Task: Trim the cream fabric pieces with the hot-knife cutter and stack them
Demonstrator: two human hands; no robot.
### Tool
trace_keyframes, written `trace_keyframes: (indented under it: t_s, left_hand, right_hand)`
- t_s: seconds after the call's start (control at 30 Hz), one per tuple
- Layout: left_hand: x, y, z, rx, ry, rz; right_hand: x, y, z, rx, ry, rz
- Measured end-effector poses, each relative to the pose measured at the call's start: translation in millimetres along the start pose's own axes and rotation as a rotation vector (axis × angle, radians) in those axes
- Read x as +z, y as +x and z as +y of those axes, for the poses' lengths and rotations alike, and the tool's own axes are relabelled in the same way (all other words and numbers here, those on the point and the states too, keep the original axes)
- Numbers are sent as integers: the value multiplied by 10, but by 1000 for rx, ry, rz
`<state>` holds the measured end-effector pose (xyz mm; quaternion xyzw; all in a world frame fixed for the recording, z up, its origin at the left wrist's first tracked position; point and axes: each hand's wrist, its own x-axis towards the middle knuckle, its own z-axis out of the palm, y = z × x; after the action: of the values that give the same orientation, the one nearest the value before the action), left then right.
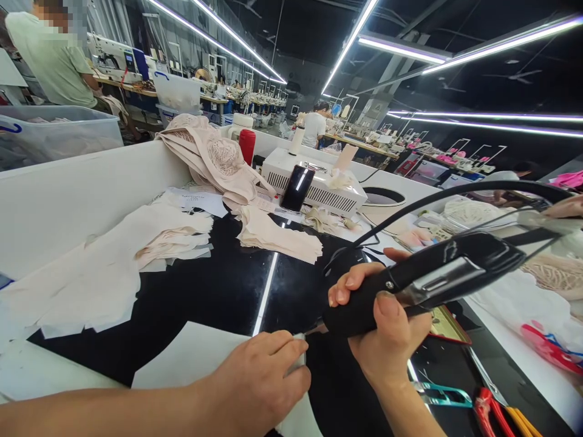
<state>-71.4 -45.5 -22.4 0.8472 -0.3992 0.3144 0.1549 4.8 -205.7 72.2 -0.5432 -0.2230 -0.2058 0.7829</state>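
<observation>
My right hand is wrapped round a black corded hand tool with a metal lever on its side; its exact kind I cannot make out. Its thin metal tip points left and down, close to the fingertips of my left hand. Those fingers are closed on the edge of a white fabric piece, which lies on the black tabletop. My palm and forearm hide part of the piece. Whether the tip touches the fabric I cannot tell.
Stacked pale fabric pieces lie left, another pile ahead. Beige bras, a phone and a white vented box stand behind. Teal snips and red-handled scissors lie right. Co-workers are beyond.
</observation>
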Motion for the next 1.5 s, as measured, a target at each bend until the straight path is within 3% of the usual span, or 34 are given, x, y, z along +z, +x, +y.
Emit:
trace_keyframes:
  t_s: [0.97, 1.5]
  left_hand:
    - [-109, 80, -35, 60, 47, 9]
    - [-25, 23, 4, -5, 32, 25]
  right_hand:
    - [8, 3, -56, -20, 33, 43]
    - [23, -57, -29, -16, -41, 41]
